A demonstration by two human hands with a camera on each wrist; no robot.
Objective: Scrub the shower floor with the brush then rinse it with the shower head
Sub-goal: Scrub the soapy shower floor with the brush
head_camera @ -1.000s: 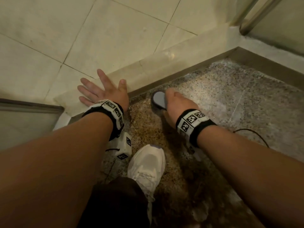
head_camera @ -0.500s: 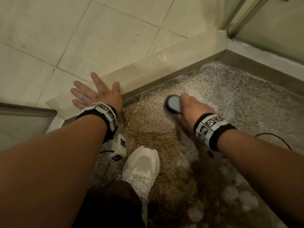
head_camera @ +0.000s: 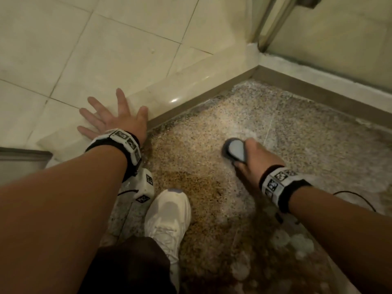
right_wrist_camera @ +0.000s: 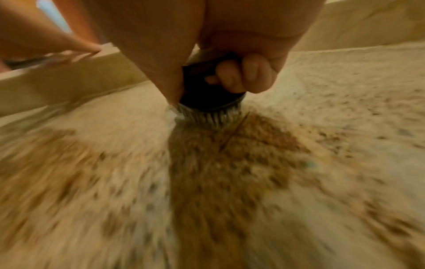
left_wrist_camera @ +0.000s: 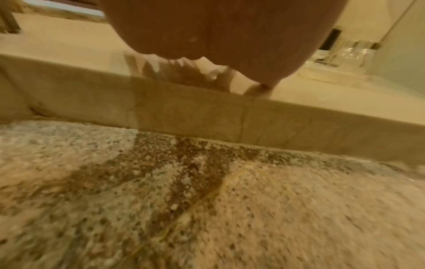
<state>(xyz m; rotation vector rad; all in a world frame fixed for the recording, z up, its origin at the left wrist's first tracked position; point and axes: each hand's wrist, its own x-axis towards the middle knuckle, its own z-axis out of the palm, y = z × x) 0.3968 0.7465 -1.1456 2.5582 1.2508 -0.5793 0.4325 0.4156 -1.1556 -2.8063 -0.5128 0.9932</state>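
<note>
Speckled floor (head_camera: pixel 297 128) | right hand (head_camera: pixel 256 158) clenches brush (head_camera: pixel 234 149) | left hand (head_camera: pixel 114 122) flat — curb (head_camera: pixel 169 96)

brush (head_camera: pixel 234 150) and shoe (head_camera: pixel 167 215) on soapy shower floor (head_camera: pixel 297 128)

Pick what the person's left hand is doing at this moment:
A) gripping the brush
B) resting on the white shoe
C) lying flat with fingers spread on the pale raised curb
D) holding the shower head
C: in the head view the left hand lies flat, fingers spread, on the curb beside the shower floor, while the right hand grips the brush.
</note>
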